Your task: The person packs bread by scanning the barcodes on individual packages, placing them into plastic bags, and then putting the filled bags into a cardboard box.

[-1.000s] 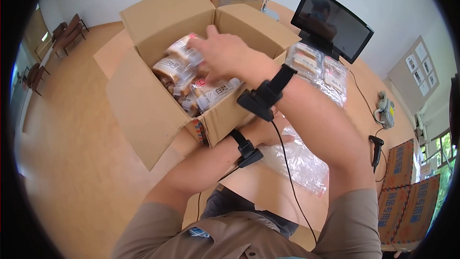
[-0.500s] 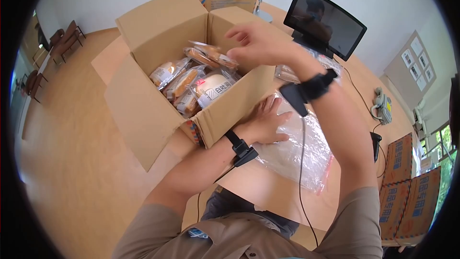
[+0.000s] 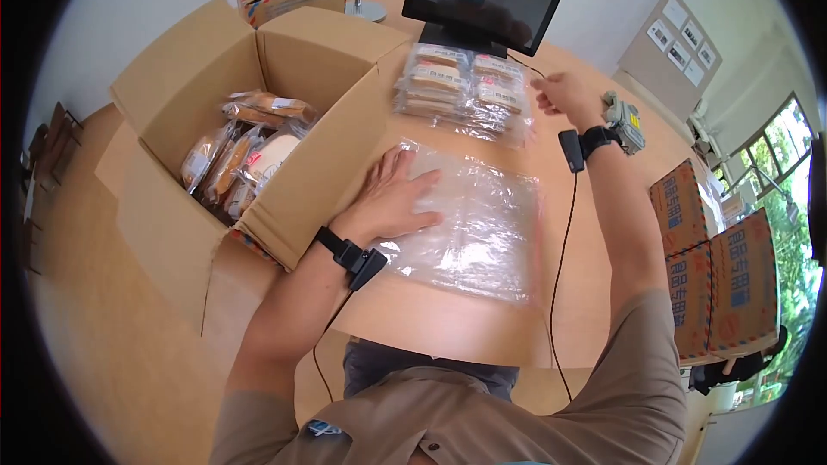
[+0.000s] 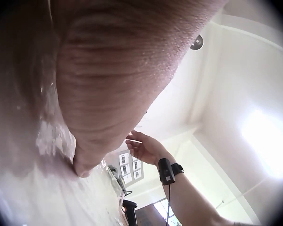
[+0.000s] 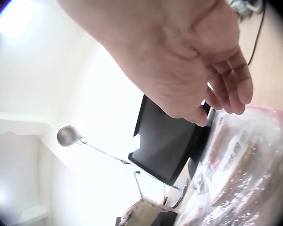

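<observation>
My left hand (image 3: 392, 200) presses with spread fingers on a flat, clear plastic bag (image 3: 482, 237) that lies on the table. Beyond that bag, my right hand (image 3: 564, 96) is raised beside a large clear pack of bread (image 3: 500, 95), its fingers loosely bent around nothing. The right wrist view shows those fingers (image 5: 233, 89) just over the shiny wrapping of the bread pack (image 5: 236, 155). To the left stands an open cardboard box (image 3: 323, 181), partly holding single wrapped breads (image 3: 228, 159) in a loose heap.
A black monitor (image 3: 482, 0) stands behind the bread pack. A telephone (image 3: 624, 123) sits on the right, past my right wrist. Printed cartons (image 3: 719, 275) are stacked at the right edge, and another open box (image 3: 297, 0) holds packs at the back left.
My right hand has left the inside of the box and swung right, past the bread pack. The left hand stays on the plastic bag. The head view has turned to the right.
</observation>
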Action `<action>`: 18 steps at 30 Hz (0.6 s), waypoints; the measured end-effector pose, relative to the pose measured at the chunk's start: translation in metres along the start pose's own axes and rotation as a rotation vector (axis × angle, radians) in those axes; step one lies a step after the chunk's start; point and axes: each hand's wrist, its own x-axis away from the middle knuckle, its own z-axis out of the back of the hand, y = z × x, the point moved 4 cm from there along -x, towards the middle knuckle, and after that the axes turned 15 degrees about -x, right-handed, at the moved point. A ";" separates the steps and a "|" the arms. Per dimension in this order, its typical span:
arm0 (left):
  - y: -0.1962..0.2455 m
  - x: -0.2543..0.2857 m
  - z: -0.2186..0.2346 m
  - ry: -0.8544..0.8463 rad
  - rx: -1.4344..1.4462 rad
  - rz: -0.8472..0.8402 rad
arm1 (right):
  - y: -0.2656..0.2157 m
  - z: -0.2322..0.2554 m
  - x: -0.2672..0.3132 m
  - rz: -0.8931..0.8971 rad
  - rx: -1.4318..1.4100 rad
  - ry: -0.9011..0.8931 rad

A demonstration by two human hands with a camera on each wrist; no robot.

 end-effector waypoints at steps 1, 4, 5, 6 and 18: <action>-0.001 0.000 -0.003 -0.001 0.009 0.006 | 0.017 0.000 0.004 -0.043 -0.010 0.007; -0.002 0.000 -0.003 -0.009 0.015 0.017 | 0.052 -0.013 0.003 -0.082 -0.091 -0.006; -0.001 0.000 -0.003 -0.019 0.016 0.019 | 0.056 -0.017 0.007 -0.107 -0.111 -0.017; -0.001 0.000 -0.002 -0.019 0.013 0.017 | 0.059 -0.020 0.008 -0.122 -0.113 -0.015; -0.001 0.000 -0.002 -0.022 0.024 0.023 | 0.062 -0.028 0.010 -0.076 -0.597 -0.062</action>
